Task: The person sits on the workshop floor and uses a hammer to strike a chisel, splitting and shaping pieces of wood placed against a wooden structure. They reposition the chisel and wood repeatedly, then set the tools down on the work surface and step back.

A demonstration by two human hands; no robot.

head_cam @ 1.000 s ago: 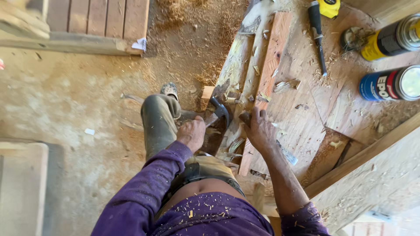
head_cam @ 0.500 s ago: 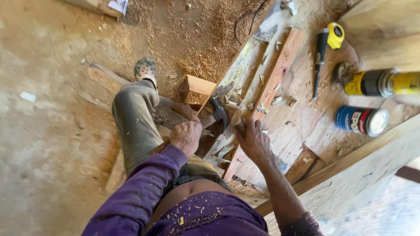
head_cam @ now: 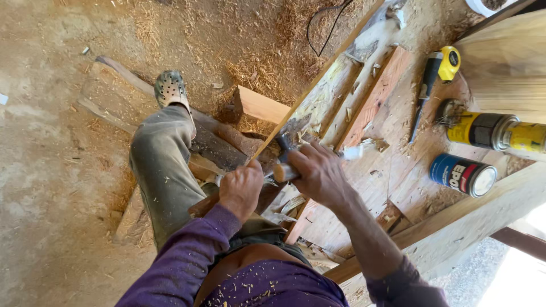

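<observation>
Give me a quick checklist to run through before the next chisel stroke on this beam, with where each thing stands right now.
1. Right hand wrapped on the chisel: ok.
2. Left hand closed around something at the beam's edge; what it holds is hidden: cannot tell.
3. Chisel tip seated on the beam: cannot tell, the hand covers it.
4. Work area free of loose chips: not ok, shavings lie around the cut.
5. Cans and tape measure away from the hands: ok, they lie apart on the far side.
6. Footing: not ok, the shoe stands among scrap boards and shavings.
</observation>
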